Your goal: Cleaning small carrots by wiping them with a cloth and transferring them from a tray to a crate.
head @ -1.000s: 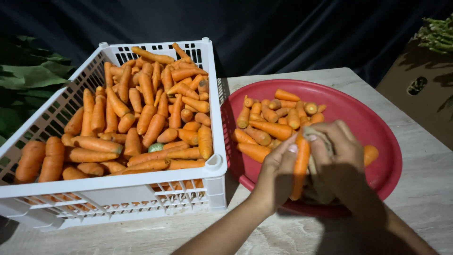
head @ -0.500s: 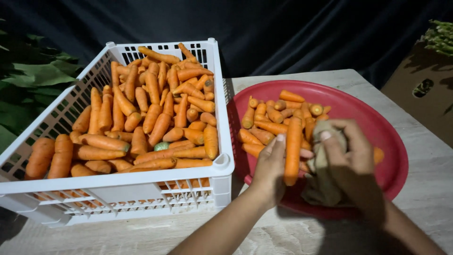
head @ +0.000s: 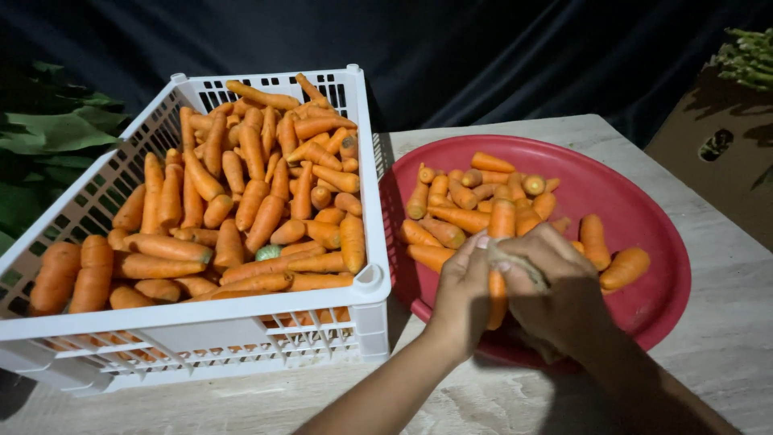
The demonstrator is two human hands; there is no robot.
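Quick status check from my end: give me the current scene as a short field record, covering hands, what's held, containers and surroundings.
left hand: grips the held carrot from the left
right hand: presses a pale scrub pad against that carrot
carrot pose: upright, over the red basin
basin contents: a pile of carrots at the back, two apart at the right
white crate: heaped with carrots, left of the basin
surface: pale table
surroundings: green leaves at far left
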